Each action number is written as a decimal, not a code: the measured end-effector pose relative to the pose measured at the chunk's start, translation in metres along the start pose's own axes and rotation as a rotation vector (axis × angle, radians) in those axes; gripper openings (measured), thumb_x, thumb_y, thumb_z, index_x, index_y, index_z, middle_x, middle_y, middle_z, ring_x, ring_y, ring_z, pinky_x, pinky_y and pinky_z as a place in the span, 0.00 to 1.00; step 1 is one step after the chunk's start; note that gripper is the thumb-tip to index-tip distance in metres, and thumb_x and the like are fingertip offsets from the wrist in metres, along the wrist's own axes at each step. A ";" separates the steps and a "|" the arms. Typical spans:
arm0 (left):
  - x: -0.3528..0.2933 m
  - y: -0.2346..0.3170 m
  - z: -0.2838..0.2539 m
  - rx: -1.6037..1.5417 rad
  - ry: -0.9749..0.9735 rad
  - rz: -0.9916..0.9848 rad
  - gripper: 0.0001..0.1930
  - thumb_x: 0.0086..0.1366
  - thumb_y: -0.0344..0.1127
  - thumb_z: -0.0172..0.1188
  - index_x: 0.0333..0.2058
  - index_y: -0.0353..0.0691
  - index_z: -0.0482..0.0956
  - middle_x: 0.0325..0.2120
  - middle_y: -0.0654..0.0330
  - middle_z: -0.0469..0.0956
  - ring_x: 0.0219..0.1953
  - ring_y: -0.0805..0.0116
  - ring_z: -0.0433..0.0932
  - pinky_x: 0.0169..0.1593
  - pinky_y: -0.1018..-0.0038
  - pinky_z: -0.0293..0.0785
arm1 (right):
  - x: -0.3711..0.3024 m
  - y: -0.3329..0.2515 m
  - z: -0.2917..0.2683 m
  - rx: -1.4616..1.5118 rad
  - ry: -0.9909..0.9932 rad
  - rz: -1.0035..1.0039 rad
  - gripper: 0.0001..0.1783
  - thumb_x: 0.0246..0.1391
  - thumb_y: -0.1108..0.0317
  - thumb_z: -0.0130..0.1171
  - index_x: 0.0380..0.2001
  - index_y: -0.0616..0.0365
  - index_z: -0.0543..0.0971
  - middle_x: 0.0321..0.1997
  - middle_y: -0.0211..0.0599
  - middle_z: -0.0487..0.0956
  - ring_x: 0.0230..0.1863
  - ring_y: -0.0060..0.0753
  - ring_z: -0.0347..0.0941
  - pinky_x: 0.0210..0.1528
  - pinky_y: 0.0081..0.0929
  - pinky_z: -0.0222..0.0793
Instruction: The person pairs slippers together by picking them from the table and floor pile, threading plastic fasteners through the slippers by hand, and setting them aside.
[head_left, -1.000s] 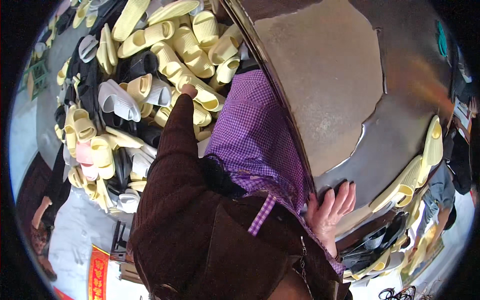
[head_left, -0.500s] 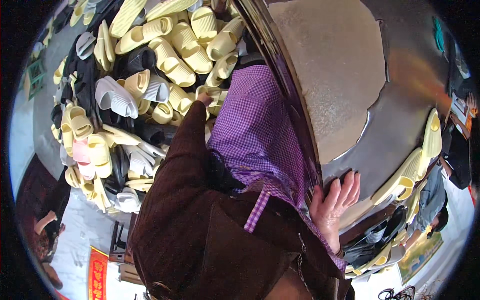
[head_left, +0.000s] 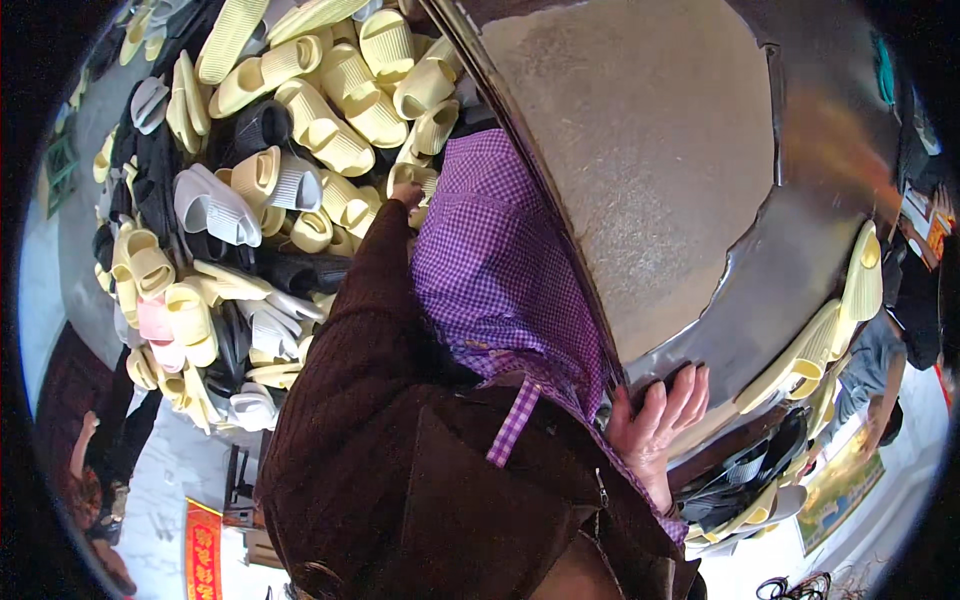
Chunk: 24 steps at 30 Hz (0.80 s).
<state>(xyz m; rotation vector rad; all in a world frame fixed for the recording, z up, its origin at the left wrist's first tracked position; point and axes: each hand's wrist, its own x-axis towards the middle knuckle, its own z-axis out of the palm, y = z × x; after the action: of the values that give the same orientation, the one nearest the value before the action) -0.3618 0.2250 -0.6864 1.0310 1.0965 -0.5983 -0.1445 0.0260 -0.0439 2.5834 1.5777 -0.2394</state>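
Note:
My left hand (head_left: 406,193) reaches down into a large heap of slippers beside me. Its fingers are closed on a pale yellow slipper (head_left: 420,180) with a ribbed strap; the fingertips are partly hidden. My right hand (head_left: 655,425) rests at the near edge of a dark metal-topped table (head_left: 735,320), fingers stretched out and holding nothing. A worn beige sheet (head_left: 640,170) covers part of that tabletop. Around my left hand lie more yellow slippers (head_left: 322,130), a light grey pair (head_left: 215,205) and a few black ones.
Yellow slippers (head_left: 800,350) line the table's right edge, with black slippers (head_left: 745,465) below them. A pink slipper (head_left: 157,320) lies at the heap's left. My purple checked apron (head_left: 500,250) is between heap and table. Other people (head_left: 868,375) are at the far right and far left.
The view has shifted slightly, so the heap and table sit a little further left. My left hand stays at the yellow slipper. My right hand remains spread on the table edge.

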 end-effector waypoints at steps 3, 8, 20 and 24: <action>0.008 -0.001 0.023 -0.045 -0.075 0.005 0.10 0.54 0.41 0.56 0.28 0.44 0.82 0.28 0.54 0.81 0.29 0.59 0.80 0.29 0.61 0.76 | -0.001 -0.001 0.003 -0.018 -0.030 0.023 0.35 0.48 0.65 0.61 0.57 0.57 0.56 0.63 0.62 0.56 0.61 0.70 0.54 0.57 0.64 0.50; 0.036 -0.021 0.006 0.771 -0.054 0.053 0.12 0.55 0.42 0.55 0.27 0.40 0.81 0.27 0.51 0.81 0.28 0.58 0.81 0.30 0.62 0.77 | -0.001 0.003 -0.003 0.065 0.013 0.009 0.35 0.48 0.65 0.61 0.57 0.57 0.56 0.63 0.61 0.56 0.61 0.70 0.53 0.57 0.64 0.50; -0.098 0.047 -0.134 0.240 0.571 0.129 0.23 0.57 0.52 0.55 0.33 0.32 0.79 0.31 0.46 0.79 0.37 0.49 0.77 0.44 0.60 0.71 | 0.012 -0.008 -0.004 0.023 -0.016 0.082 0.28 0.43 0.71 0.61 0.50 0.63 0.66 0.63 0.57 0.59 0.64 0.62 0.52 0.62 0.55 0.47; -0.219 0.075 -0.237 1.253 0.540 0.356 0.14 0.54 0.41 0.60 0.34 0.37 0.79 0.28 0.49 0.78 0.33 0.56 0.78 0.35 0.64 0.74 | 0.013 -0.016 -0.006 0.021 0.059 0.094 0.28 0.42 0.72 0.60 0.51 0.61 0.68 0.64 0.51 0.60 0.65 0.56 0.52 0.64 0.50 0.46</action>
<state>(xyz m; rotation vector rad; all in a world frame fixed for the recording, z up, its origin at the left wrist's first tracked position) -0.4841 0.4521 -0.4781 2.5261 0.8887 -0.7304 -0.1525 0.0453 -0.0404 2.6960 1.4744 -0.1743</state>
